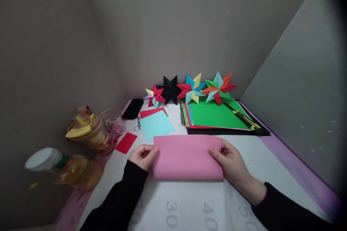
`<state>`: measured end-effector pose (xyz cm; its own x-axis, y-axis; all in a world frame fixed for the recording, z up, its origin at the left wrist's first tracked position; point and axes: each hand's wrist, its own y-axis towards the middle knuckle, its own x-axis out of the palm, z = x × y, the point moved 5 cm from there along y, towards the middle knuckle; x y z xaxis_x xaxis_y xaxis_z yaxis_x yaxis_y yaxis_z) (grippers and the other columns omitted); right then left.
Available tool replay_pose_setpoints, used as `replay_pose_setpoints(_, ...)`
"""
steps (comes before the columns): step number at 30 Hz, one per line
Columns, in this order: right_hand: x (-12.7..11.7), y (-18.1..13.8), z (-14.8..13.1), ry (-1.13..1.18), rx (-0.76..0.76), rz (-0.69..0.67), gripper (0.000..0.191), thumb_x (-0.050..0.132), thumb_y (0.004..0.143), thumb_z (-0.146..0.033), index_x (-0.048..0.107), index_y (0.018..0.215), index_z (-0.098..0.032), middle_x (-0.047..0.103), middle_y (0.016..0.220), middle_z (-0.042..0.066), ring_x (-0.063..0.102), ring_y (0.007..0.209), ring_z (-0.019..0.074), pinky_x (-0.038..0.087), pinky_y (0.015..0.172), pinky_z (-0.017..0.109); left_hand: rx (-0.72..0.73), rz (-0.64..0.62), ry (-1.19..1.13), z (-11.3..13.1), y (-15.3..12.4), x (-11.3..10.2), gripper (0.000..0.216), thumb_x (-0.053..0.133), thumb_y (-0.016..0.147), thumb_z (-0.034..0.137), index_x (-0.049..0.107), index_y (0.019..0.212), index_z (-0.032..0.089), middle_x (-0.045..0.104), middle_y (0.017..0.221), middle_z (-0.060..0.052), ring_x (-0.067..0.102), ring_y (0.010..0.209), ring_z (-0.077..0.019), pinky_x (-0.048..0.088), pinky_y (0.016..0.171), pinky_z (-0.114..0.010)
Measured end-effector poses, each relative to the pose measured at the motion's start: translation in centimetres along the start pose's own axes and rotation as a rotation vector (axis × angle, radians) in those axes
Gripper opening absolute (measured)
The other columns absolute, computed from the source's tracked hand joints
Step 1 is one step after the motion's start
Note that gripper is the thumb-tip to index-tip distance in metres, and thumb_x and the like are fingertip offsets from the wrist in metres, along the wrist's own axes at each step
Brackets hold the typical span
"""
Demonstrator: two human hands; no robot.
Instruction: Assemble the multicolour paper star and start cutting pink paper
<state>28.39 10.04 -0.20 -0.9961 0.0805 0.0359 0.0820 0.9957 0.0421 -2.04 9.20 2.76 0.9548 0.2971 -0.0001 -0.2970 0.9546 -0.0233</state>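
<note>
A pink sheet of paper [187, 157], folded over into a wide rectangle, lies on the white mat [195, 205] in front of me. My left hand [142, 156] pinches its left edge with thumb and fingers. At the right edge, my right hand [231, 164] grips the sheet the same way, thumb on top. Both arms wear black sleeves.
Behind the pink sheet lie a light blue sheet [156, 125], red paper pieces [126, 142], small scissors [138, 124] and a stack of coloured paper topped with green [217, 115], with a yellow-black cutter [244, 118]. Several folded paper stars [192, 88] stand at the wall. Bottles [65, 168] and a jar [88, 133] crowd the left.
</note>
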Motion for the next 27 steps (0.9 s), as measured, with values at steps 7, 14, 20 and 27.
replay_pose_setpoints(7,0.8,-0.2,-0.7,0.165,0.048,-0.029,0.029,0.074,0.07,-0.043,0.063,0.086,-0.022,0.065,0.081,0.003,0.057,0.071,0.0189,0.046,0.065,0.029,0.078,0.089,-0.03,0.6,0.0,-0.1,0.025,0.077,0.053,0.022,0.053,0.051,0.017,0.063,0.054,0.002,0.05,0.048,-0.0085,0.038,0.05,-0.019)
replay_pose_setpoints(14,0.7,-0.1,-0.1,0.204,0.122,0.011,0.028,0.073,0.072,-0.039,0.053,0.068,-0.02,0.053,0.064,-0.003,0.045,0.059,0.0118,0.037,0.054,0.022,0.064,0.021,-0.194,0.5,-0.5,0.7,0.023,0.077,0.054,0.016,0.058,0.068,0.016,0.064,0.059,0.003,0.056,0.053,-0.0066,0.043,0.055,-0.016)
replay_pose_setpoints(20,0.5,-0.2,-0.4,0.124,0.075,0.016,0.031,0.071,0.074,-0.039,0.049,0.066,-0.02,0.05,0.065,-0.003,0.04,0.059,0.011,0.033,0.053,0.021,0.072,0.024,-0.185,1.0,-0.8,0.7,0.028,0.076,0.057,0.018,0.058,0.078,0.018,0.066,0.064,0.003,0.063,0.062,-0.0106,0.049,0.062,-0.02)
replay_pose_setpoints(27,0.1,-0.2,-0.5,0.12,0.064,0.081,0.033,0.072,0.073,-0.04,0.047,0.064,-0.02,0.047,0.061,-0.004,0.037,0.055,0.0104,0.031,0.049,0.022,0.052,0.008,-0.199,1.1,-1.0,0.8,0.021,0.076,0.059,0.018,0.06,0.074,0.017,0.068,0.063,0.002,0.064,0.059,-0.01,0.05,0.06,-0.02)
